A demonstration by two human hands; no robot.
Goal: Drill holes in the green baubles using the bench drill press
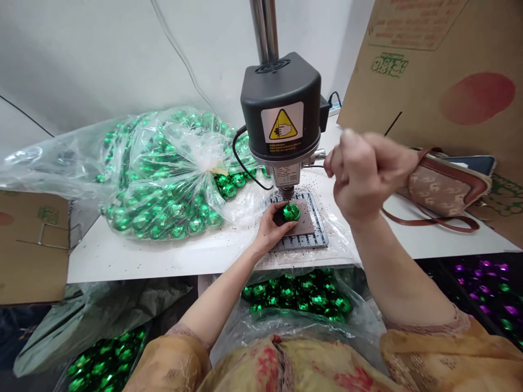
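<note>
Fingers of your left hand (270, 227) are pinched round the green faceted bauble (291, 212), pinning it on the brown pad (303, 218) dead centre of frame, right under the drill press (281, 114) spindle. Your right hand (362, 174), centre right, is a closed fist on the feed lever (317, 162). Looks like the drilling step, so next you'll want a steady pull down while that bauble stays put. Big bag of green baubles (163, 174) sits centre left.

Glossy faceted green ball (291, 212)
</note>
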